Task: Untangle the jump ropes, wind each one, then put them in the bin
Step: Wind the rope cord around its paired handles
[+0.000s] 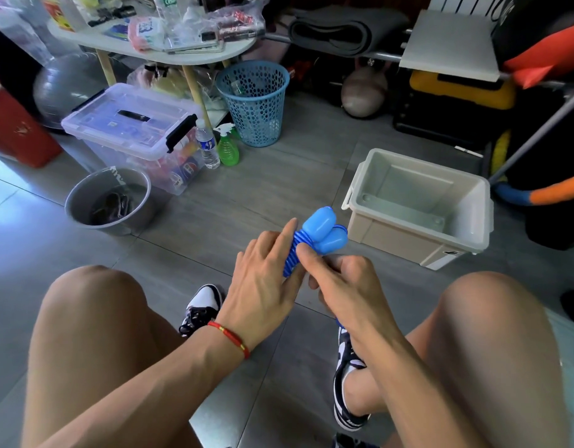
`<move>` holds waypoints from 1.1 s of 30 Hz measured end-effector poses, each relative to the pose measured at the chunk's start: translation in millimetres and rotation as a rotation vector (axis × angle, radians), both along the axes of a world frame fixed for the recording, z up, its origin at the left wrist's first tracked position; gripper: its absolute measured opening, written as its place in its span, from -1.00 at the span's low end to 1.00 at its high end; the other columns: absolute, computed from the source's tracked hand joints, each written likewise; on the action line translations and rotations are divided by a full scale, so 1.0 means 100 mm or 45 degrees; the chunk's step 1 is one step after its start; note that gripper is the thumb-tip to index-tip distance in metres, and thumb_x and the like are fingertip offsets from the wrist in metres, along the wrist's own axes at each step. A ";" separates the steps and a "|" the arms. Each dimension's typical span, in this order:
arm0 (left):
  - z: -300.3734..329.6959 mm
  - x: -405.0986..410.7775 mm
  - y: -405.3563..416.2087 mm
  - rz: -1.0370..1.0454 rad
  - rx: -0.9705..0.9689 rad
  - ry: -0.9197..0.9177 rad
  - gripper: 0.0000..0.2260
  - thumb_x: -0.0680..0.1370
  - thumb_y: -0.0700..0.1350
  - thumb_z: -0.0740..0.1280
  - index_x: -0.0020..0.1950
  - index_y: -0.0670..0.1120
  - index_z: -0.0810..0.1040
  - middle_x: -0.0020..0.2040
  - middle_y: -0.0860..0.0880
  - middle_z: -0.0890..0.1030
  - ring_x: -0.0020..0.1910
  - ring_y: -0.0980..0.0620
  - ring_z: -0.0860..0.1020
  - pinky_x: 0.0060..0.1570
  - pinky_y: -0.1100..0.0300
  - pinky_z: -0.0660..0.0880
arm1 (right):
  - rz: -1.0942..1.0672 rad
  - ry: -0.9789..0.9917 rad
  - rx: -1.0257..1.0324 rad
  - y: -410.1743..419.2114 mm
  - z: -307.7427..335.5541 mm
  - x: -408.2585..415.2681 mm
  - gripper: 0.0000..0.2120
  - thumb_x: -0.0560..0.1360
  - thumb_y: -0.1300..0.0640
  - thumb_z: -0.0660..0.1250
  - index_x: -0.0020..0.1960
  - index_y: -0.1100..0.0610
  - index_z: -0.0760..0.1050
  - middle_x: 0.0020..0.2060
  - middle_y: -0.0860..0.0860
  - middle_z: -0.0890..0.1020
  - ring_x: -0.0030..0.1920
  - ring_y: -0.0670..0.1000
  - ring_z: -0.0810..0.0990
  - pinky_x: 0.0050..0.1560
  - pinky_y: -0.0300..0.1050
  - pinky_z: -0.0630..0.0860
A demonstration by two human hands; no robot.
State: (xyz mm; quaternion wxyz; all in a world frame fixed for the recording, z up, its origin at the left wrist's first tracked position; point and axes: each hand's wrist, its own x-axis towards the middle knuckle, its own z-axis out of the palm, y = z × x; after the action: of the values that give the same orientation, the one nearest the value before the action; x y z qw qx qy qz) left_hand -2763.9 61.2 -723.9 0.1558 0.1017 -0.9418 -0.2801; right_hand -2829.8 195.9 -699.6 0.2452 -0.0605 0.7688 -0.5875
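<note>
Both hands, left hand (263, 279) and right hand (340, 282), grip wound blue jump rope (314, 237).

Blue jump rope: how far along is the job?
Done: blue jump rope looks wound around its handles. In hand: left hand and right hand hold the bundle. Left: the beige bin looks empty. Other ropes aren't visible.
</note>
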 end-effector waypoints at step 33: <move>0.14 -0.27 -0.05 0.279 0.258 -0.090 -0.58 0.49 -0.02 0.51 0.31 0.00 0.50 -0.05 -0.02 0.70 -0.05 -0.17 0.60 -0.02 0.03 0.50 | 0.128 1.255 0.487 -0.01 -0.19 -0.11 -0.74 0.50 0.09 0.47 -0.32 0.12 0.51 -0.50 -0.03 0.27 -0.43 0.04 0.25 -0.43 -0.06 0.26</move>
State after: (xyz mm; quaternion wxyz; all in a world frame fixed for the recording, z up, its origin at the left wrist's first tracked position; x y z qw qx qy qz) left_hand -2790.9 56.5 -710.0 0.1412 0.2287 -0.8968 -0.3513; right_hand -2840.5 194.8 -719.0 -0.1105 -0.3204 0.8824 -0.3264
